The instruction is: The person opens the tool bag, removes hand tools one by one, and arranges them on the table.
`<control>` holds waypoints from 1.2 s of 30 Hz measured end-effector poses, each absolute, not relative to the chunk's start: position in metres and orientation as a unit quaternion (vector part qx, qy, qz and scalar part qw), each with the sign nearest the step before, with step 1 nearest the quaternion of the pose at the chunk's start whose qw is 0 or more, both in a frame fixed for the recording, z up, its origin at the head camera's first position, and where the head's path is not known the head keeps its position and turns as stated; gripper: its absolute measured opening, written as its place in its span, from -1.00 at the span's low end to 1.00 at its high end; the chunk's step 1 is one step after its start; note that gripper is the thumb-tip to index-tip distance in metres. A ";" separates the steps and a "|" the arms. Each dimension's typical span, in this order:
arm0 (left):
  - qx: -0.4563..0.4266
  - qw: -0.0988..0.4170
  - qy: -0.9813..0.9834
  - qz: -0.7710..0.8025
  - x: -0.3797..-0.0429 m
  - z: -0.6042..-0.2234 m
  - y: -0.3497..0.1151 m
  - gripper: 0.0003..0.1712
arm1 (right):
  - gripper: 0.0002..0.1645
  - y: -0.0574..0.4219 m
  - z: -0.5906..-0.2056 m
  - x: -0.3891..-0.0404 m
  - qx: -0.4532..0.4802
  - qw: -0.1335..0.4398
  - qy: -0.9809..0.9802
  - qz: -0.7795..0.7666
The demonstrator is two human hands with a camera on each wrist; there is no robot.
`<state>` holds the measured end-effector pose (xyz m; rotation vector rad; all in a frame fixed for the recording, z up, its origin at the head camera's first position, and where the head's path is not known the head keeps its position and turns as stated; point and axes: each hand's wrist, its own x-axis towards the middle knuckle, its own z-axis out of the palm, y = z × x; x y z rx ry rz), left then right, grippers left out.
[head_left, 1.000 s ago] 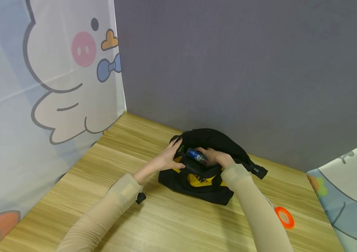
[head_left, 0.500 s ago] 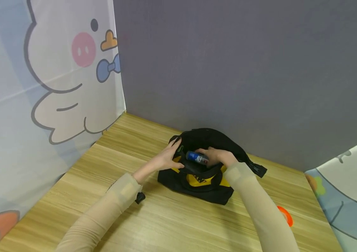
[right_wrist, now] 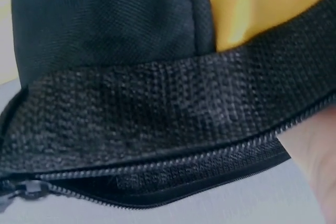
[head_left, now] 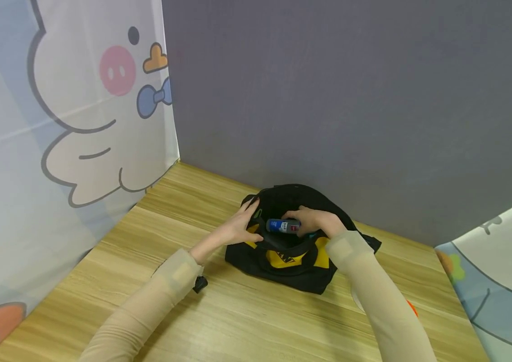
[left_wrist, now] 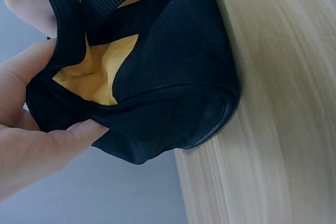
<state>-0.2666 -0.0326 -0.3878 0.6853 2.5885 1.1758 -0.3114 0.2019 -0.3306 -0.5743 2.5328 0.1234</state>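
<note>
A black-and-yellow zippered tool bag (head_left: 278,274) sits on the wooden table with its mouth unzipped. My left hand (head_left: 239,226) grips the bag's left end; in the left wrist view the thumb and fingers (left_wrist: 79,135) spread along the zipper edge. My right hand (head_left: 314,219) reaches into the mouth and holds a blue can (head_left: 280,225) with a white and red label, lying nearly level. In the right wrist view the bag's zipper (right_wrist: 173,166) and woven rim cover most of that hand (right_wrist: 310,156). The bag's inside is mostly dark.
An orange ring (head_left: 413,307), mostly hidden behind the right forearm, lies on the table (head_left: 256,322) to the right. A small black object (head_left: 200,284) is beside the left sleeve. A grey wall (head_left: 328,100) stands close behind the bag, and a cartoon-printed sheet (head_left: 79,115) hangs at left.
My right hand has shifted slightly right, and the blue can has turned from slanted to nearly level. The right forearm now hides more of the orange ring. My left hand stays on the bag.
</note>
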 end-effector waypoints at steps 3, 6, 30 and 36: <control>0.235 0.109 0.877 0.403 -0.266 -0.388 -0.033 0.17 | -0.33 0.202 -0.327 -0.311 -0.224 0.260 0.938 0.046; 0.240 0.106 0.875 0.407 -0.267 -0.388 -0.032 0.17 | -0.37 0.201 -0.324 -0.310 -0.237 0.247 0.938 0.050; 0.253 0.092 0.871 0.412 -0.264 -0.388 -0.034 0.15 | -0.37 0.181 -0.340 -0.318 -0.267 0.108 0.943 -0.165; 0.252 0.095 0.871 0.410 -0.264 -0.388 -0.034 0.14 | -0.36 0.176 -0.352 -0.319 -0.243 0.093 0.943 -0.207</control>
